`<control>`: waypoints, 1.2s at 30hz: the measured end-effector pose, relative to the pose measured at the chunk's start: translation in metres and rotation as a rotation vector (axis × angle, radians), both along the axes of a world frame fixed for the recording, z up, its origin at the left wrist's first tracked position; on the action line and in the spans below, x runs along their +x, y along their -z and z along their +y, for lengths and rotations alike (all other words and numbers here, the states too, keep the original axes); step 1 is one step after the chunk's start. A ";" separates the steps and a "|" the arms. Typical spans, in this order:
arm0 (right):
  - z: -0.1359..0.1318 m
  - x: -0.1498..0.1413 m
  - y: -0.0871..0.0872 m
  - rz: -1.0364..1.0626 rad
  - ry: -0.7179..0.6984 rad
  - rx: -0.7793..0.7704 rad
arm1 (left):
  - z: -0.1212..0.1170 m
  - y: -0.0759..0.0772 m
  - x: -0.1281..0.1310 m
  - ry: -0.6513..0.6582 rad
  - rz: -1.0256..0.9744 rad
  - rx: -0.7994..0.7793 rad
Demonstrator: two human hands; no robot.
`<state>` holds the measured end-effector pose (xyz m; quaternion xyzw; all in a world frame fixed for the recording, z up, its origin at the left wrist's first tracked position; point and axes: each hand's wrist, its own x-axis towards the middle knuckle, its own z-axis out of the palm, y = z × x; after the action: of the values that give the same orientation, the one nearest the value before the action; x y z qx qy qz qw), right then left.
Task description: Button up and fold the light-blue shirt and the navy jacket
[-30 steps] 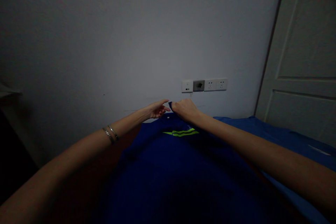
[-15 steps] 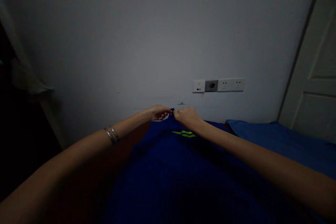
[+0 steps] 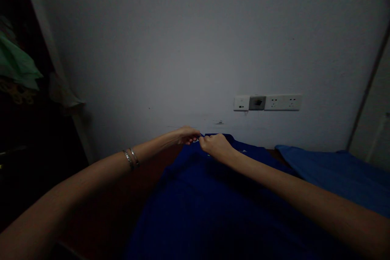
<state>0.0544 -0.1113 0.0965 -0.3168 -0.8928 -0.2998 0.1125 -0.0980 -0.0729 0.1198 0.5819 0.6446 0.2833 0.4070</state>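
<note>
A dark blue shirt [image 3: 189, 195] spreads from the front of the head view up toward the wall. Its far edge looks like a neckline and rises slightly behind my right hand. My left hand [image 3: 188, 135], at the end of an arm with two metal bangles [image 3: 131, 157], pinches a bit of this cloth. Close against it, my right hand [image 3: 217, 146] is curled in a fist around the same edge. The fingertips nearly meet, with a short strip of blue fabric between them. Most of the print on the chest is covered by my right hand.
A pale wall [image 3: 170, 57] stands right behind the shirt, with a row of sockets [image 3: 282, 102] on it. Lighter blue cloth [image 3: 332, 174] lies at the right. Dark furniture with a green cloth [image 3: 18, 63] hanging on it is at the left. Reddish-brown surface [image 3: 134, 195] shows beside the shirt.
The view has swung left, bringing the green cloth into sight. Both hands keep hold of the shirt's edge, and the bright green print has gone mostly out of sight near my right hand.
</note>
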 end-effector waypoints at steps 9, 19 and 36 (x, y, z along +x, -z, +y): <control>-0.017 -0.015 0.009 0.143 -0.135 0.051 | -0.015 -0.004 -0.035 -0.036 0.024 0.018; 0.043 0.067 0.010 0.307 0.308 -0.097 | -0.025 0.011 -0.075 -0.052 0.068 0.005; 0.134 0.230 0.133 0.350 0.789 -0.542 | -0.029 0.131 -0.107 -0.212 0.137 -0.286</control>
<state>0.2843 0.0228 -0.0367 -0.6932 -0.7185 -0.0194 0.0524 -0.2045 -0.1015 -0.0112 0.4650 0.7621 0.1898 0.4085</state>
